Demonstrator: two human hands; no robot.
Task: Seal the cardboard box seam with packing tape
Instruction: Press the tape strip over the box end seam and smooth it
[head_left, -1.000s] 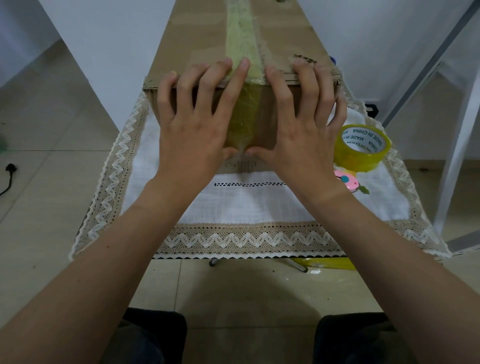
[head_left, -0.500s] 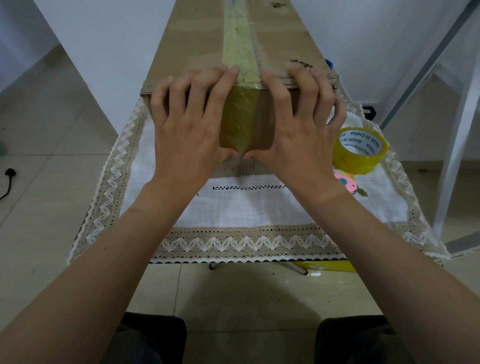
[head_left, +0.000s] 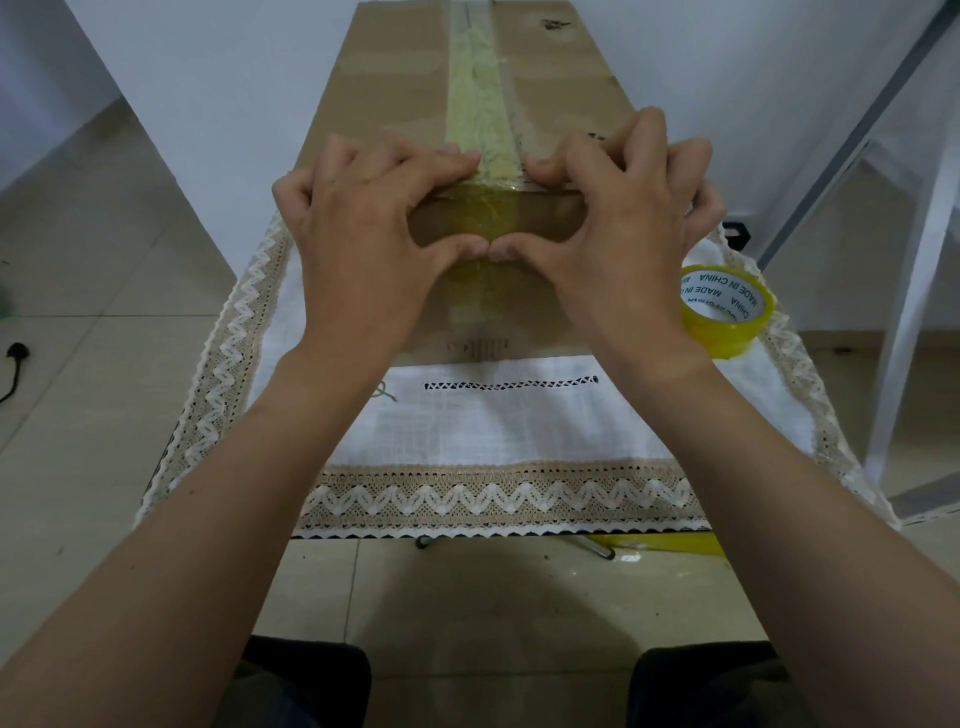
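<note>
A long cardboard box (head_left: 395, 93) lies on a small table, its near end facing me. A strip of yellowish tape (head_left: 478, 109) runs along the top seam and folds down over the near face. My left hand (head_left: 363, 234) and my right hand (head_left: 618, 223) clamp the box's near top edge on either side of the tape. The fingers curl onto the top. Both thumbs meet on the tape on the front face. A yellow tape roll (head_left: 724, 309) stands on the cloth right of the box.
A white cloth with a lace border (head_left: 493, 499) covers the table. A white metal frame (head_left: 914, 291) stands at the right. A black cable (head_left: 13, 364) lies on the tiled floor at left. My knees show at the bottom.
My fingers, earlier laid flat over the box's near face, have curled up onto the top edge. Both thumbs have slid up the taped front face. The small pink item beside the roll is now hidden.
</note>
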